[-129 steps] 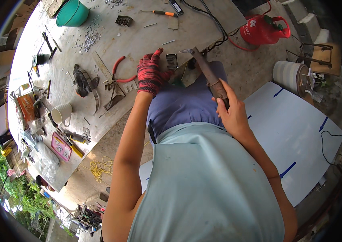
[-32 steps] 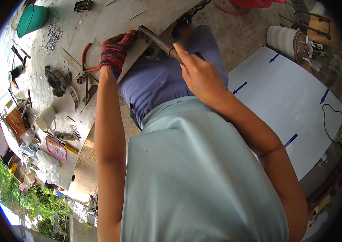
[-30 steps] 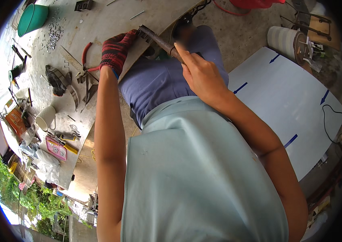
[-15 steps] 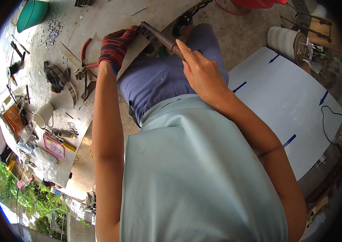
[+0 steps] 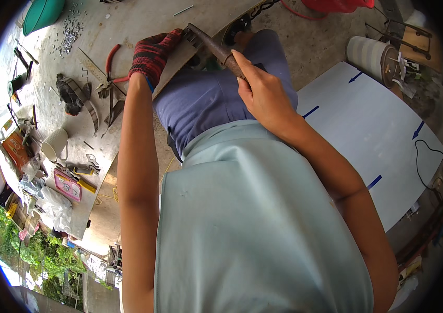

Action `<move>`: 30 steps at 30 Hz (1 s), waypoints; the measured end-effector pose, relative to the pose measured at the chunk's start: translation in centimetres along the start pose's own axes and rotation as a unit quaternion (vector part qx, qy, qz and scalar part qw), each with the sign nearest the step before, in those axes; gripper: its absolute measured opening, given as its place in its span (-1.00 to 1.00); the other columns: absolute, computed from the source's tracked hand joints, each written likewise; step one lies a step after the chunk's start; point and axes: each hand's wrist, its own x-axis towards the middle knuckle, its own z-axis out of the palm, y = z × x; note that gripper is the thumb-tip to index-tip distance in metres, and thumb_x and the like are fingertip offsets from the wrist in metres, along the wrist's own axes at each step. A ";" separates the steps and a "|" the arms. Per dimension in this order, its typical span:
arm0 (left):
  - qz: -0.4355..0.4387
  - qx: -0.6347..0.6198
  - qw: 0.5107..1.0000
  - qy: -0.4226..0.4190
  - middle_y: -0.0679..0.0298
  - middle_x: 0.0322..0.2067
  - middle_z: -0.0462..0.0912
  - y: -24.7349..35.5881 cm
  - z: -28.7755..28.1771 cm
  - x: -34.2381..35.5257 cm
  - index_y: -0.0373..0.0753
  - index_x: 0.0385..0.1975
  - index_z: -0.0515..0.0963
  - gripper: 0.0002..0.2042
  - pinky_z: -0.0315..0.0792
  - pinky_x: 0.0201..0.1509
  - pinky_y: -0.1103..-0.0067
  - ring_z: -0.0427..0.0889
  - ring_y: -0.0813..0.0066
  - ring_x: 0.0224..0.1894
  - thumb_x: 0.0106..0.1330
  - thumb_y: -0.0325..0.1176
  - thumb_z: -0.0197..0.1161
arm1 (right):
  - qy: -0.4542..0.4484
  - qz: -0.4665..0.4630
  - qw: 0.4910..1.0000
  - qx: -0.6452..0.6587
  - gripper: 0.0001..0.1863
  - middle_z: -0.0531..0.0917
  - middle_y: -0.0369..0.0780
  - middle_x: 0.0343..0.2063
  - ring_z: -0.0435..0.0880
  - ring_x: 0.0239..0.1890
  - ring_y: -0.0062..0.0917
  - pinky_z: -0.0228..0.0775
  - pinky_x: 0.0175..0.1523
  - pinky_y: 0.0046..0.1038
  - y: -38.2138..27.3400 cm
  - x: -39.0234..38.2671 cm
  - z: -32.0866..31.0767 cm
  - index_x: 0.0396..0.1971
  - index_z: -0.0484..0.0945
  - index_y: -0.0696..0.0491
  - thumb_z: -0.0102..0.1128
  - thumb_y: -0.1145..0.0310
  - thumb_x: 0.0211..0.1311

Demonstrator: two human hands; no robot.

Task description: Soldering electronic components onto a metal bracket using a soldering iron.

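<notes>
My left hand (image 5: 152,53), in a red-and-black knit glove, is closed at the table's edge on a small dark metal piece with notches (image 5: 194,39). Bare, my right hand (image 5: 266,94) grips the handle of a rusty brown tapered file (image 5: 212,46), index finger stretched along it. The file's far end lies over or against the notched piece; exact contact is too small to tell. Beside my left wrist, red-handled snips (image 5: 110,60) rest on the table among dark metal scraps.
The grey table (image 5: 138,18) carries a green basin (image 5: 43,16), scattered metal bits (image 5: 70,34), a white mug (image 5: 55,144), a pink tray (image 5: 68,185) and yellow-handled pliers (image 5: 86,185). At right lie a white sheet with blue marks (image 5: 367,135) and a striped cylinder (image 5: 365,53).
The file has shifted slightly right and down along with my right hand. My left hand keeps its hold at nearly the same place, and the view has tilted a little.
</notes>
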 end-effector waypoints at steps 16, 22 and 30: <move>0.004 -0.006 1.000 -0.004 0.13 -0.15 0.80 0.6 0.0 -0.5 -0.37 -0.02 0.73 -0.42 0.50 0.14 0.50 0.71 0.40 -0.09 0.21 0.07 0.51 | 0.025 -0.004 0.999 -0.038 -0.36 0.67 0.00 -0.34 0.71 -0.35 -0.07 0.61 -0.23 -0.15 -0.1 -0.4 0.0 0.40 0.31 0.15 0.23 0.51 0.32; 0.004 -0.003 1.000 -0.003 0.32 -0.16 0.79 -0.6 0.0 0.4 -0.28 0.01 0.75 -0.55 0.46 0.08 0.60 0.64 0.56 -0.12 0.34 -0.01 0.43 | 0.022 -0.014 0.999 -0.027 -0.37 0.68 0.02 -0.33 0.71 -0.35 -0.03 0.60 -0.22 -0.11 -0.3 -0.1 0.0 0.39 0.31 0.15 0.21 0.51 0.32; -0.006 -0.027 1.000 0.003 0.15 -0.17 0.80 0.0 0.0 -0.1 -0.36 -0.04 0.74 -0.48 0.50 0.12 0.51 0.70 0.44 -0.11 0.24 0.00 0.51 | 0.005 0.005 1.000 -0.018 -0.40 0.68 0.06 -0.32 0.71 -0.33 0.00 0.59 -0.19 -0.08 -0.7 0.2 -0.2 0.38 0.32 0.20 0.17 0.51 0.33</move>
